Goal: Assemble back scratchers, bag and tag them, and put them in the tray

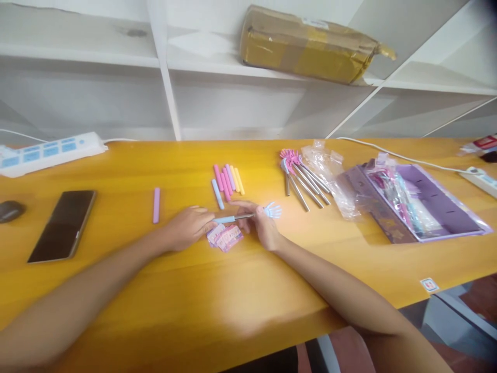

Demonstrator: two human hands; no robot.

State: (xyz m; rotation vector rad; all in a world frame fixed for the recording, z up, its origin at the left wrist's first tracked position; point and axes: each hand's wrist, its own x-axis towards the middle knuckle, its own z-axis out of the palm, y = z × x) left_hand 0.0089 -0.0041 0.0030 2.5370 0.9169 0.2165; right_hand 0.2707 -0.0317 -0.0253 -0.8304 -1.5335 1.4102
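Observation:
My left hand (190,226) and my right hand (261,226) together hold a small telescopic back scratcher (248,215) with a light blue grip and a pale blue claw head, level above the yellow table (240,290). The left fingers pinch the blue grip end; the right fingers close round the metal shaft near the claw. Under it lies a small stack of pink printed cards (225,237). Several loose coloured grip sleeves (228,180) lie just beyond, and one lilac sleeve (156,205) lies apart to the left.
A bunch of metal scratchers with pink heads (301,178) lies at right, beside clear plastic bags (324,160) and a purple box (419,207). A dark phone (64,224), a mouse (11,210) and a power strip (46,152) are at left. A brown parcel (306,44) sits on the shelf.

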